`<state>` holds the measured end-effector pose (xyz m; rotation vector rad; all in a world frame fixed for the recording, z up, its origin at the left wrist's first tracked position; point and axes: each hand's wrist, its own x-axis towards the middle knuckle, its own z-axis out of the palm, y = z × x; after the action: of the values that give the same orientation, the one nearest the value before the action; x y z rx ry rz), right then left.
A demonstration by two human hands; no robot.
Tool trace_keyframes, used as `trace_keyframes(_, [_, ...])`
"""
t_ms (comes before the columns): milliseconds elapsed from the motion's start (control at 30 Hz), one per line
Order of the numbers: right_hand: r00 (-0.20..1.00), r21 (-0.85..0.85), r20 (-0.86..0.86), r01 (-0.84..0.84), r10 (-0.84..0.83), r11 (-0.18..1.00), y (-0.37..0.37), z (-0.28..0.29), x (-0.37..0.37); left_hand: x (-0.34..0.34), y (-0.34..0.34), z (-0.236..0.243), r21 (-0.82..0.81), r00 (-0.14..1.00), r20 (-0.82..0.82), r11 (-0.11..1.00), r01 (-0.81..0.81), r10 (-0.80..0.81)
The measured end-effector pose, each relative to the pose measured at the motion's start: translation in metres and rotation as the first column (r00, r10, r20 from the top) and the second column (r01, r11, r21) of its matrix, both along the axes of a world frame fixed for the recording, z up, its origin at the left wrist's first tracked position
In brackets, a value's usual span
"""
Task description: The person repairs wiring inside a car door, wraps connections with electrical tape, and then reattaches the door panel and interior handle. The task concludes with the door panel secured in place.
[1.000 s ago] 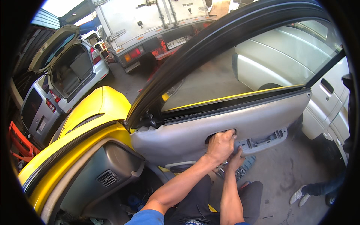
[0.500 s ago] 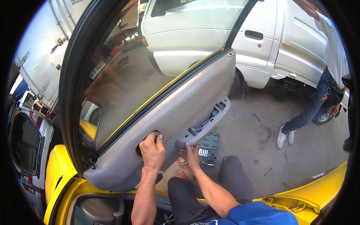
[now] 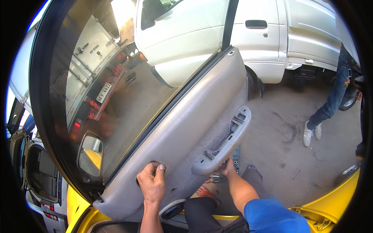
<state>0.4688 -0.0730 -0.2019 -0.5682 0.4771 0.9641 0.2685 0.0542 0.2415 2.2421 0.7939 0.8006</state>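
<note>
The grey door panel (image 3: 184,130) stands below the window glass (image 3: 155,87). The left hand (image 3: 152,183) grips it at a hole (image 3: 155,162) — fingers curled inward, thumb outside. The right hand (image 3: 229,167) reaches under the armrest (image 3: 213,164), partly hidden — I cannot tell its grip. A toolbox (image 3: 236,158) lies on the floor (image 3: 278,174) beyond.

The left hand (image 3: 152,183) has its finger ends hidden inside the door trim panel (image 3: 186,126); the armrest (image 3: 229,145) covers part of the right hand (image 3: 230,167) and much of the socket set (image 3: 236,157). The bystander (image 3: 333,101) is cut off at the torso.
</note>
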Motion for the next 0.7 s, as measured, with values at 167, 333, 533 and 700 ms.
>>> trace_keyframes(167, [0.996, 0.045, -0.041, 0.083, -0.081, 0.996, 0.025, -0.02, -0.026, -0.001, -0.003, 0.0, 0.01, 0.999, -0.002, 0.999, -0.041, 0.041])
trace_keyframes(333, [0.991, -0.063, -0.023, 0.131, -0.132, 0.989, 0.017, -0.008, -0.033, -0.006, 0.001, -0.005, 0.035, 1.0, 0.0, 0.999, -0.002, 0.002])
trace_keyframes(533, [0.971, -0.005, -0.077, 0.228, -0.227, 0.974, 0.022, -0.011, -0.036, -0.005, 0.009, -0.013, -0.012, 1.0, 0.013, 1.0, -0.001, 0.001])
trace_keyframes(700, [0.974, -0.007, -0.035, 0.222, -0.222, 0.975, 0.034, -0.014, -0.028, -0.01, -0.001, -0.023, -0.016, 0.998, 0.051, 0.999, -0.035, 0.036])
